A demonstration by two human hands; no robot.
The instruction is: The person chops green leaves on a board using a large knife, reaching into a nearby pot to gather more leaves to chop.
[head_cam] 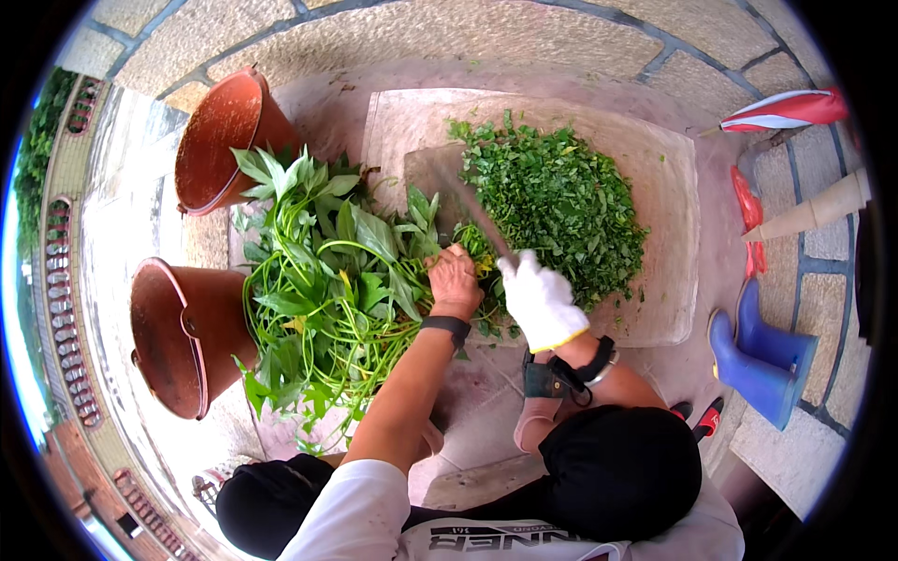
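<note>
My bare left hand (454, 277) is closed on a bunch of leafy green stems, at the right end of a large heap of long-stemmed leaves (337, 280). My right hand (544, 298), in a white knit glove, grips a knife (480, 214) whose blurred blade points up and left, just beyond the bunch. A board (428, 165) shows partly beneath the blade and greens. To the right of the knife, a broad pile of finely chopped green leaves (561, 210) lies over the board and a pale sheet (666, 280). The blade's contact with the stems is not clear.
Two reddish-brown buckets (217, 151) (186, 336) lean at the left beside the heap. Blue rubber boots (765, 350), a red-and-white folded umbrella (786, 112) and a red plastic bag (748, 210) are on the right. A stone block wall (449, 42) runs behind the sheet.
</note>
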